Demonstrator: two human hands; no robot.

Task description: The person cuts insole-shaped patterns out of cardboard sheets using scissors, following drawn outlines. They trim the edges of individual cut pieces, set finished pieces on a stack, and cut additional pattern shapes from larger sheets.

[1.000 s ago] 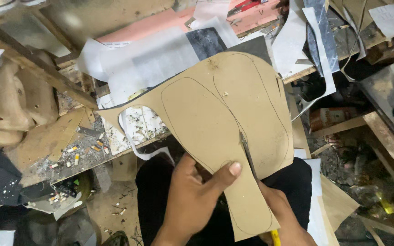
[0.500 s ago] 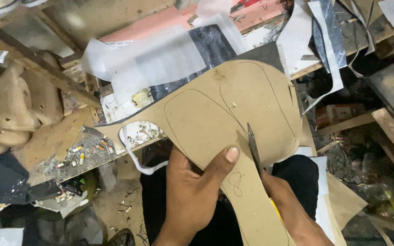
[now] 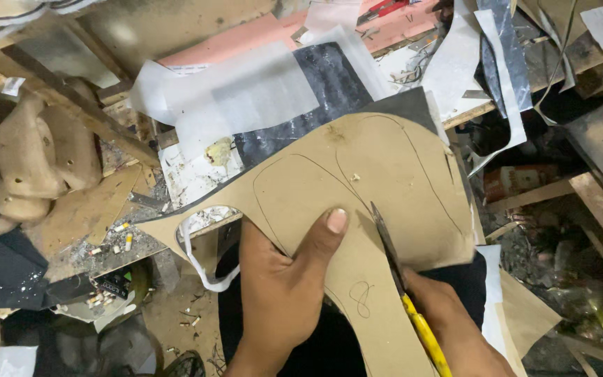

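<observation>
Compared with the earlier frame, the brown cardboard sheet [image 3: 357,202] is sitting a little lower and more to the right in my view, and the scissors [image 3: 403,286] are biting further up along the drawn line.

I am holding the sheet in the air over my lap, at the near side of the cluttered workbench [image 3: 197,174], so that the blades are having free room above and below the board. My left hand [image 3: 284,293] is gripping the sheet from underneath, fingers curled below it and the thumb pressing flat on top near the pencilled sole outline; this is keeping the board stiff and steady right beside the cut. My right hand [image 3: 455,324] is mostly hidden under the sheet, closed around the yellow handle of the scissors, and the dark blades are pointing away from me, between the two drawn sole shapes. How wide the blades are standing I cannot tell.

Far from me, on the bench, white paper sheets [image 3: 246,98] and a black sheet [image 3: 329,84] are lying in layers, and at the left some tan shoe lasts [image 3: 29,160] are resting beside cardboard scraps
</observation>
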